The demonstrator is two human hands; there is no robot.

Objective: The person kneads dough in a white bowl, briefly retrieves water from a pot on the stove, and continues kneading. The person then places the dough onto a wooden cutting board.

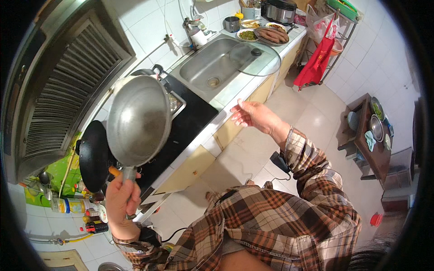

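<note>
My left hand (pixel 123 200) grips the handle (pixel 129 176) of a grey metal wok (pixel 139 120), which is raised over the black cooktop (pixel 190 118) with its inside showing. My right hand (pixel 252 115) is held up in front of the counter's edge, fingers apart and slightly bent, with nothing in it. Beyond the hob lies a steel sink (pixel 210 64). A glass lid (pixel 256 62) with a black knob rests partly over the sink's right side and the counter. Behind the wok stands a black wok or lid (pixel 93 155), partly hidden.
Plates of food, including a metal plate of sweet potatoes (pixel 271 35), and a rice cooker (pixel 279 12) are at the counter's far end. Bottles (pixel 95 227) line the left wall. The range hood (pixel 71 84) juts out at left. A small wooden table (pixel 369 149) stands at right.
</note>
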